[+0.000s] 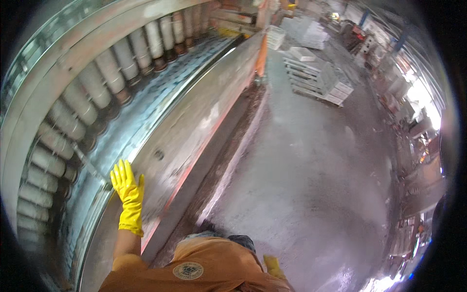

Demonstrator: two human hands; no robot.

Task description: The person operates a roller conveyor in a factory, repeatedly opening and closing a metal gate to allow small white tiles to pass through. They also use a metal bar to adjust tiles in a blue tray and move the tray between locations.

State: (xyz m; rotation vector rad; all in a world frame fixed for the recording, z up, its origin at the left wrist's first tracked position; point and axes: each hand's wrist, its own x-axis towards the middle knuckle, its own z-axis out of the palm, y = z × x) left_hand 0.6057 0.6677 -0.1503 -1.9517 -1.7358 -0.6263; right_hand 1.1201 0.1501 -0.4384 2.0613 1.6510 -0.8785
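Well, in the head view your left hand [128, 187], in a yellow rubber glove, reaches out with its fingers straight and only slightly parted, the thumb standing off to the side. It pinches nothing that shows. Its fingertips are just beside the end of a thin rod [91, 164] and the long metal rail [158, 117] of the machine; you cannot tell from here whether they touch. The rod slants from the row of pale cylinders [79, 103] down to the rail. Those cylinders stand side by side along the far side of a wet, bluish bed [127, 113], which runs between them and the rail. On your side of the rail, a broad metal panel [187, 124] slopes beside your gloved hand, with a dark round hole in it and a reddish lower edge.

Your right hand [274, 266], also in yellow, shows only in part beside your orange shirt [214, 263]; its grip cannot be told. To the right spreads a grey floor [301, 180]. Farther off, near an orange post [261, 56], a slatted pallet [302, 78] sits on it, with pale blocks [336, 85] stacked at its right.
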